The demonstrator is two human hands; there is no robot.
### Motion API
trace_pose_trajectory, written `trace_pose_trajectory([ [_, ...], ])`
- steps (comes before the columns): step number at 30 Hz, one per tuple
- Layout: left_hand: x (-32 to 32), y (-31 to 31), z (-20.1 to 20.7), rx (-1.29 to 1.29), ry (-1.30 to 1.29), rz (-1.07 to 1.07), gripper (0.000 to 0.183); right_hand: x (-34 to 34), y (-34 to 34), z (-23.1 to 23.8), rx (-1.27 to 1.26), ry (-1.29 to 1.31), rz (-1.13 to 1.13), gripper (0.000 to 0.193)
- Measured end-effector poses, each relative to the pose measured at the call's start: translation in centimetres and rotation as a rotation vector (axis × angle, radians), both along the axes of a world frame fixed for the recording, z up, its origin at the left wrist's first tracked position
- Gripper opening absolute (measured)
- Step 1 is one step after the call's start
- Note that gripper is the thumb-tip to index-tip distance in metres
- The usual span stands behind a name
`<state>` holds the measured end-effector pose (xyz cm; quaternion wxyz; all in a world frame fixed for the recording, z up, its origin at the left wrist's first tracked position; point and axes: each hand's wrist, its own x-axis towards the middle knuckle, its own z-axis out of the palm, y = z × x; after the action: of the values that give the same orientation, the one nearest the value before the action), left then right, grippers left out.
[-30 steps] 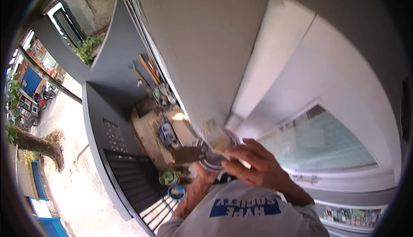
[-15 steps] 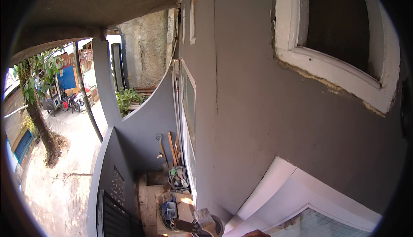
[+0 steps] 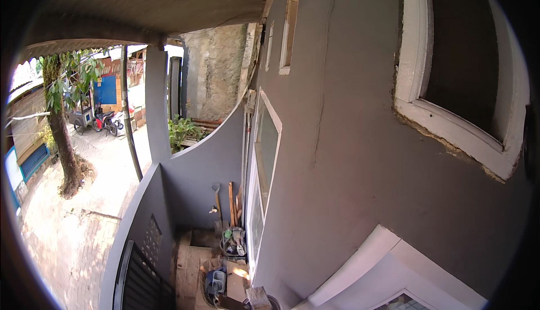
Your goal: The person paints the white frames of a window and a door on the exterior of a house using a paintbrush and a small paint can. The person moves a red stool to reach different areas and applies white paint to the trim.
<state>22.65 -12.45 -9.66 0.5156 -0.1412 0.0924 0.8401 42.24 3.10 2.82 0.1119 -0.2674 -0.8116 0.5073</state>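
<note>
Neither of my hands shows in the head view now. At the lower edge, a flat paintbrush [image 3: 259,297] with a pale, paint-covered head lies over a round bucket [image 3: 275,302], which the frame cuts off. Just left of it is a dark brown flat piece [image 3: 230,303], its kind unclear. The grey wall [image 3: 349,141] fills the right side, with a thin crack running down it. A white window frame [image 3: 461,121] with rough, chipped edges is set into it at the upper right.
Below left, a shovel [image 3: 217,200], wooden planks [image 3: 231,203], a tub of tools [image 3: 233,241] and a blue-grey container [image 3: 215,283] crowd the narrow floor. A low grey wall [image 3: 135,220] and dark gate [image 3: 143,282] border it. A white ledge [image 3: 360,265] juts out lower right.
The view has swung, so the wall and windows sit farther right and lower. The bit of a hand at the bottom edge is out of sight, and the paintbrush and bucket show less.
</note>
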Motion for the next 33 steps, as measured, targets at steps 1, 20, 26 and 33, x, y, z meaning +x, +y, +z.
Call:
trace_pose_trajectory([
  [1, 0.9, -0.6, 0.4, -0.022, -0.012, -0.005, 0.057, 0.0, -0.2, 0.5, 0.031, -0.126, 0.0, 0.039],
  [20, -1.2, -4.1, 3.8, 0.12, 0.229, 0.052, 0.061, 3.7, 3.1, -21.7, 0.217, -0.485, 0.288, 0.03],
  [26, -1.2, -5.4, 5.6, 0.224, -0.238, 0.068, 0.08, 5.0, 2.4, -17.3, 0.074, -0.606, 0.359, 0.048],
  [33, -1.2, -5.9, 8.1, 0.176, -0.183, 0.095, 0.068, 4.7, 1.2, -15.6, 0.04, -0.737, 0.316, 0.04],
])
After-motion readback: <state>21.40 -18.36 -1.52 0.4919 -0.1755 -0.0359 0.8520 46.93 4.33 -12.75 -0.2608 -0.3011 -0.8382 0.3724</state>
